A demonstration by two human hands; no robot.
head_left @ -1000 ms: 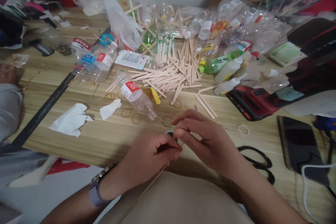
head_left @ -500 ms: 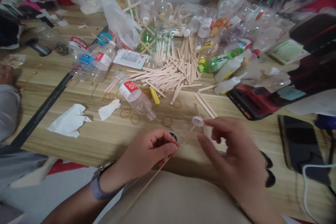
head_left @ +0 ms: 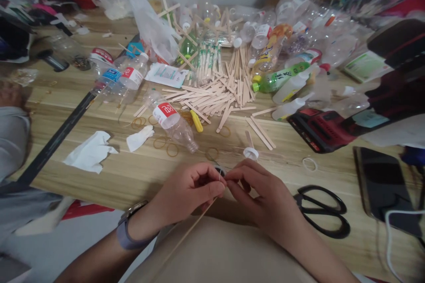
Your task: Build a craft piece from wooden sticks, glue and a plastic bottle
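Observation:
My left hand [head_left: 195,188] is closed, pinching a thin wooden skewer [head_left: 195,223] near its upper end; the rest slants down toward my lap. My right hand [head_left: 257,190] has thumb and forefinger pressed together against the left fingertips by the skewer's end. What lies in that pinch is too small to make out. Partly hidden behind the fingertips is a small round dark thing with a pale rim [head_left: 218,170]. A white bottle cap [head_left: 251,154] lies just beyond my right hand, a flat wooden stick beside it.
Ahead lie a clear bottle [head_left: 171,117], a yellow-handled tool [head_left: 196,121], rubber bands and a pile of craft sticks [head_left: 212,99]. Black scissors [head_left: 323,212], a phone [head_left: 378,185] and a red-black power tool [head_left: 318,128] are at right. Another person's hand [head_left: 9,94] rests at far left.
My right hand has moved left from beside the bottle cap to my left fingertips, its fingers closing. The scissors and a white ring now show. My left hand keeps its hold on the skewer.

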